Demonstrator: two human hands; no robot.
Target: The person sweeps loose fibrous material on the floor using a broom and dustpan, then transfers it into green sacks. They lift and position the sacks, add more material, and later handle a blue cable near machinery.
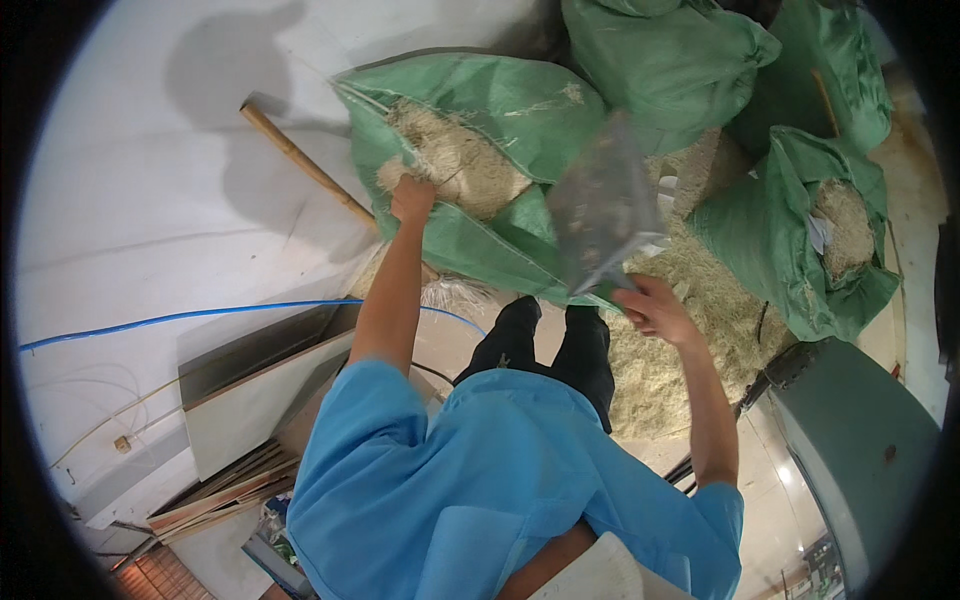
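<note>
A large green woven sack point(540, 100) gapes in front of me, with pale sawdust point(455, 165) inside its mouth. My left hand point(412, 198) is closed on the near left part of the sack's rim. In my right hand point(655, 310) is the handle of a grey metal scoop point(605, 205), wide and flat like a dustpan. Its blade is raised beside the sack's right end, slightly blurred, and its upper face shows no load that I can make out. Below the scoop a heap of loose sawdust point(660, 380) covers the floor at my right.
More green sacks stand around the heap: a bulging one point(680, 70) behind and an opened one point(800, 240) at the right. A wooden stick point(305, 165) leans by the wall. A blue hose point(190, 318) crosses at left above stacked boards point(225, 480). A green machine panel point(850, 430) stands at right.
</note>
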